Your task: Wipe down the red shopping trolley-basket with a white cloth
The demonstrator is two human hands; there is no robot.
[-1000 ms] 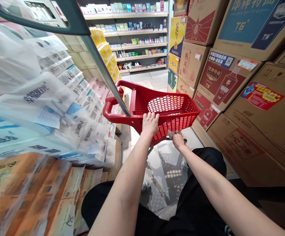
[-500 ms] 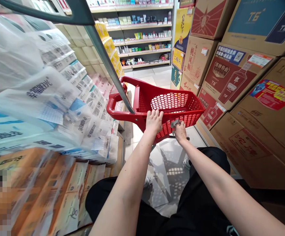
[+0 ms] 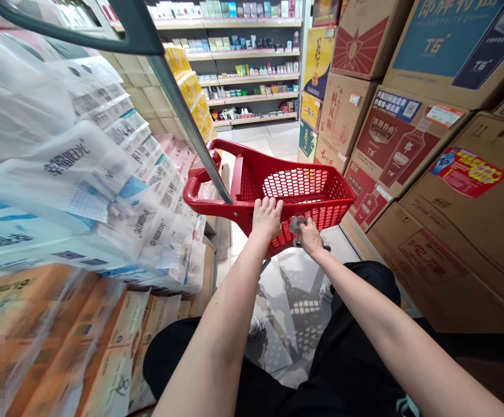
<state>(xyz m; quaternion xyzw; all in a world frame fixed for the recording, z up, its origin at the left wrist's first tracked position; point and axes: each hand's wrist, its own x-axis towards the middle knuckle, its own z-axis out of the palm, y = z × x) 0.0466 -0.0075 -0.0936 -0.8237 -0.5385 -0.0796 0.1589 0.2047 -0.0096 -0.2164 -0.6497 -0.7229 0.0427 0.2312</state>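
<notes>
A red plastic shopping cart (image 3: 308, 204) with a perforated basket stands in front of me, a grey metal handle pole (image 3: 186, 127) rising from it towards the upper left. My left hand (image 3: 267, 219) is hooked over the near rim, fingers bent across the edge. Beside it and lower, my right hand (image 3: 310, 237) pinches a small grey cloth (image 3: 296, 225) against the outside of the perforated near wall. Part of the cloth is hidden by the fingers. Between the holes, no goods can be made out in the basket.
On the left, plastic-wrapped paper packs (image 3: 82, 174) and orange packs (image 3: 47, 336) are stacked close by. Cardboard cartons (image 3: 408, 139) form a wall on the right. Shelves of small boxes and bottles (image 3: 252, 69) stand at the back, beyond the tiled floor (image 3: 273, 301).
My right hand and the cloth have slid slightly left along the basket's wall. My left hand keeps its place on the rim. The whole view has shifted a little.
</notes>
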